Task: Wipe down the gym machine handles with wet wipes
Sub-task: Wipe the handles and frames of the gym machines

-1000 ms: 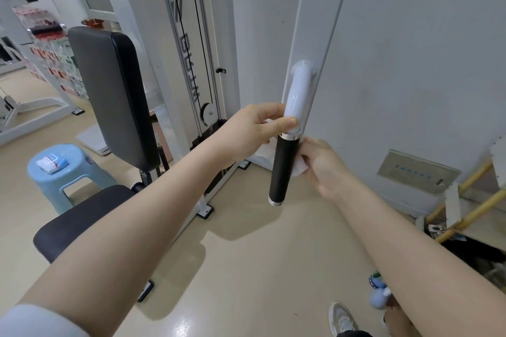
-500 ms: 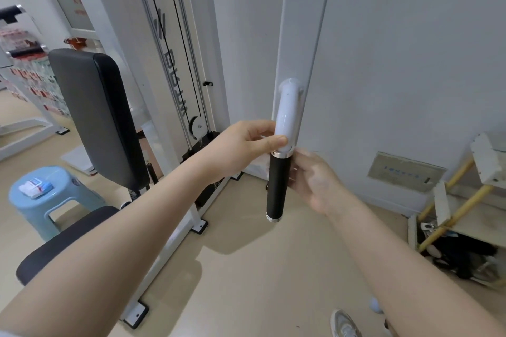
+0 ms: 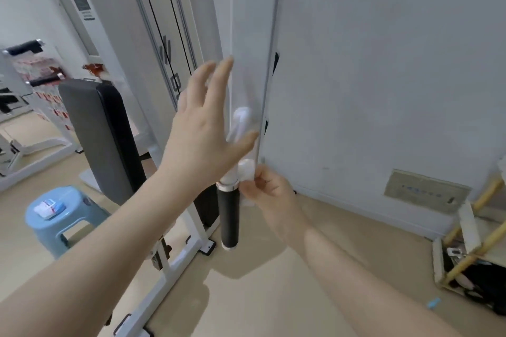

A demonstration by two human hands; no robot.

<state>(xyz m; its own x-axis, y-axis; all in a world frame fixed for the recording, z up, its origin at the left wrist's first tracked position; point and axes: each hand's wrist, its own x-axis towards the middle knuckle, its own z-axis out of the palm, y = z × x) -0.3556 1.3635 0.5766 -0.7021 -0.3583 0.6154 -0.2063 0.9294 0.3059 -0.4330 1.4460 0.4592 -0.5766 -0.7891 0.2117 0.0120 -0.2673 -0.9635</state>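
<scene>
The machine handle hangs upright in the middle of the head view: a black grip (image 3: pixel 230 216) below a chrome collar, and a white arm (image 3: pixel 241 117) above it. My right hand (image 3: pixel 269 190) pinches a crumpled white wet wipe (image 3: pixel 246 169) against the white part just above the collar. My left hand (image 3: pixel 204 128) is lifted in front of the white arm, fingers straight and spread, holding nothing; its thumb points toward the arm.
The black backrest pad (image 3: pixel 101 139) and white machine frame (image 3: pixel 175 260) stand to the left. A blue stool (image 3: pixel 71 216) carries a wipes pack (image 3: pixel 49 208). A grey wall (image 3: pixel 383 76) is close behind. A wooden crate (image 3: pixel 465 252) sits at the right.
My left hand has let go of the white arm and opened, rising upward. My right hand with the wipe has moved up from the black grip to the white part.
</scene>
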